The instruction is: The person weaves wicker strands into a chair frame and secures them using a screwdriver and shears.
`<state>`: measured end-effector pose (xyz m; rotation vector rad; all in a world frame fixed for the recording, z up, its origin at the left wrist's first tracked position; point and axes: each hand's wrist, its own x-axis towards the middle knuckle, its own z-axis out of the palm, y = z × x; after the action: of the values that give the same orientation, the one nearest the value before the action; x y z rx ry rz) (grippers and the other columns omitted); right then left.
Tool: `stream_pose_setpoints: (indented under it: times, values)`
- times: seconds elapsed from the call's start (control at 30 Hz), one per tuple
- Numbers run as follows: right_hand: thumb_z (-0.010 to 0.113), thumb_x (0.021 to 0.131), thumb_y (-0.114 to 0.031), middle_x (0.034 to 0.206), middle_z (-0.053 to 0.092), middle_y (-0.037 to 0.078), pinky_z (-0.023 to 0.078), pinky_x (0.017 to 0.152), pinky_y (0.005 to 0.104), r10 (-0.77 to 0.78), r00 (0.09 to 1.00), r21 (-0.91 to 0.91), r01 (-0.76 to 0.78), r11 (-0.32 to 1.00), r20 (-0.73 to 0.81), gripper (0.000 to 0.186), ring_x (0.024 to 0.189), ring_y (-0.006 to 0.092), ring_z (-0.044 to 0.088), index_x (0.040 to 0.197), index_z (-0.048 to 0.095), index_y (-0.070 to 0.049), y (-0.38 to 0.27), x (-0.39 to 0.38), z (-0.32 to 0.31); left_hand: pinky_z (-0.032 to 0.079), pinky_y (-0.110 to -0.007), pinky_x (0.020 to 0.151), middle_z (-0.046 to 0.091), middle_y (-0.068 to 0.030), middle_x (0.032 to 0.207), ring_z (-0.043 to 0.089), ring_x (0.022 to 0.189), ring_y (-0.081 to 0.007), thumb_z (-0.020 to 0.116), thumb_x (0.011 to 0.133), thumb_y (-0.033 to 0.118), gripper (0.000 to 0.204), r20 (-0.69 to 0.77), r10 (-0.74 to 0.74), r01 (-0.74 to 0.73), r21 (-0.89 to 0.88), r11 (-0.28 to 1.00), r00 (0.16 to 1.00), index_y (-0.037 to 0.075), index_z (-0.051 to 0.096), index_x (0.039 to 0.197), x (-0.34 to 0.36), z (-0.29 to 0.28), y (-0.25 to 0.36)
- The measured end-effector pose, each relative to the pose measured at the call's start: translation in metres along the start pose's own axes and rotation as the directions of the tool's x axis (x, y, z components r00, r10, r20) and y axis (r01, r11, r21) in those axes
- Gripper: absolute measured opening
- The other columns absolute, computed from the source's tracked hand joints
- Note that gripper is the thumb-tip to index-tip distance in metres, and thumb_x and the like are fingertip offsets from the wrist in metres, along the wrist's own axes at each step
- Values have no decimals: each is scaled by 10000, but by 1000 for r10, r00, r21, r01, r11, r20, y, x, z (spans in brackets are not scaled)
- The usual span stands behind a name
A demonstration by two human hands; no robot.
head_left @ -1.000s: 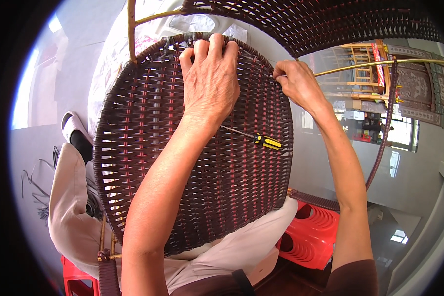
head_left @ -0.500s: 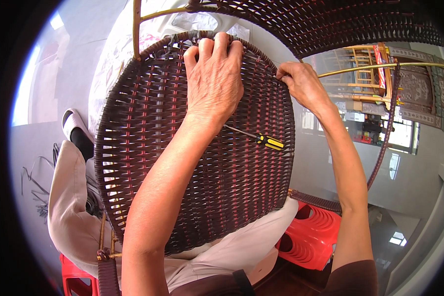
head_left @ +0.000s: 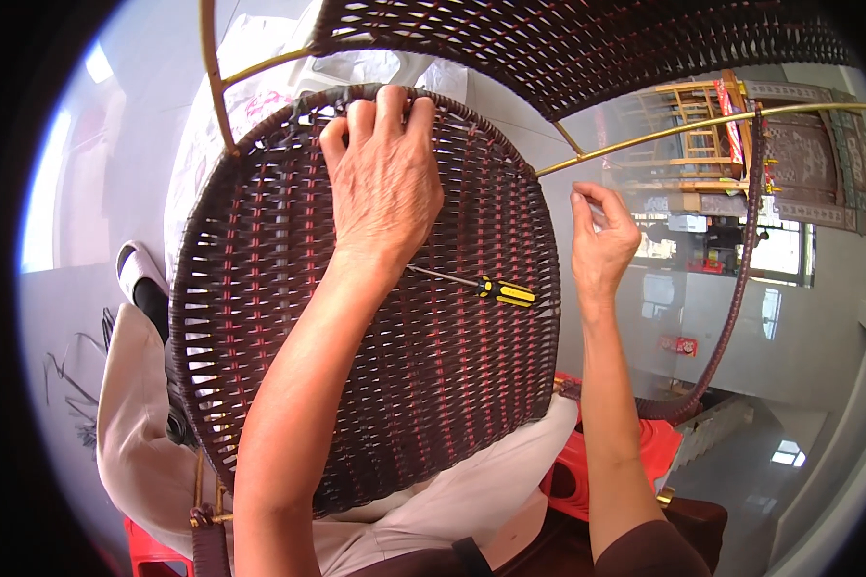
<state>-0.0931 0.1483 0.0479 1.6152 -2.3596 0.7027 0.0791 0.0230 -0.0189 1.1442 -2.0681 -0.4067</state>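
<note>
A round chair seat (head_left: 452,375), woven from dark brown strips with reddish lines, tilts across my lap. My left hand (head_left: 387,183) lies over its far part, the fingers bent against the weave just inside the rim. What its fingertips grip, and its thumb, are hidden. To the right of the seat, apart from the rim, my right hand (head_left: 603,245) is raised with thumb and forefinger pinched together. Anything between those fingertips is too fine to make out. On the weave rests a screwdriver (head_left: 505,291) with a yellow and black handle, its shaft running to my left wrist.
Beyond the seat rises a dark woven backrest (head_left: 587,58), joined by gold-coloured frame rods (head_left: 674,139). A wrapped curved armrest (head_left: 744,260) stands at right. Red plastic stools (head_left: 573,471) flank my legs. Loose dark strips (head_left: 79,385) lie on the floor at left. Wooden furniture (head_left: 693,125) stands farther back.
My right hand has left the seat's upper right rim and moved right and nearer, still pinched. The chair, screwdriver and left hand have shifted slightly left in view.
</note>
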Motion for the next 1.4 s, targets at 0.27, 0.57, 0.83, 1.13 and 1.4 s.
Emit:
stream_pose_setpoints:
  times: [0.27,0.57,0.83,1.13,1.4]
  values:
    - [736,767,-153,862,600,57,447,830,278,411,778,617,-627,475,474,482,890,134,575,1159,499,-3,11,26,23,328,-419,926,508,-60,1119,486,1035,-248,640,769,97,383,32,2,-3,15,1000,999,104,566,1144,3,-1,5]
    - [662,756,-89,783,630,36,442,716,224,395,778,651,-627,429,489,129,748,98,564,845,641,2,18,31,44,319,-414,926,507,-54,1113,480,1036,-241,644,779,105,374,48,-6,4,38,999,999,107,567,1145,2,-1,6]
    - [662,752,-79,767,634,32,436,687,218,361,729,555,-680,480,581,126,719,86,560,832,653,18,23,40,39,317,-414,925,508,-60,1105,483,1018,-246,635,786,110,370,37,7,-9,43,999,999,111,558,1148,2,-2,4]
    - [670,741,-60,708,624,17,423,635,210,318,735,518,-658,547,599,101,655,70,543,814,657,8,25,45,41,317,-413,918,495,-64,1082,475,1000,-237,615,790,97,321,16,24,-25,50,998,1000,90,564,1107,2,0,5]
    - [667,714,-38,705,610,5,406,590,194,281,796,577,-589,566,537,94,624,59,530,794,646,7,27,40,51,321,-415,924,505,-59,1105,486,1014,-244,634,786,117,366,27,19,-20,71,997,999,107,562,1145,2,-1,4]
